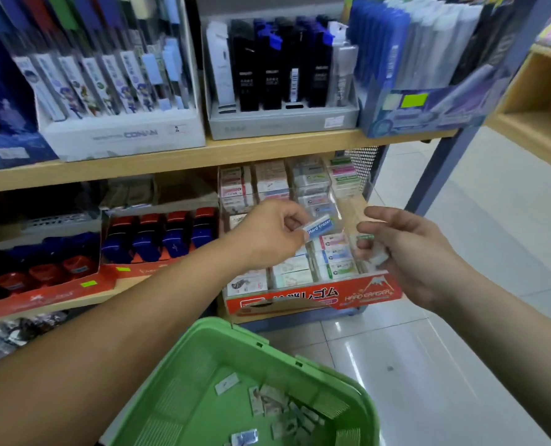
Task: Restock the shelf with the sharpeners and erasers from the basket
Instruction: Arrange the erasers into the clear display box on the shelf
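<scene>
My left hand pinches a blue-and-white "Hard eraser" and holds it over the red eraser display box on the lower shelf. That box holds rows of packed erasers. Just to the right of it, my right hand curls its fingers round small white erasers. Below both arms is the green basket, with several loose erasers lying on its bottom.
Red and blue sharpeners stand in red trays left of the eraser box. The upper wooden shelf carries pen boxes. A grey shelf post rises at the right, with white floor tiles beyond and a second wooden shelf.
</scene>
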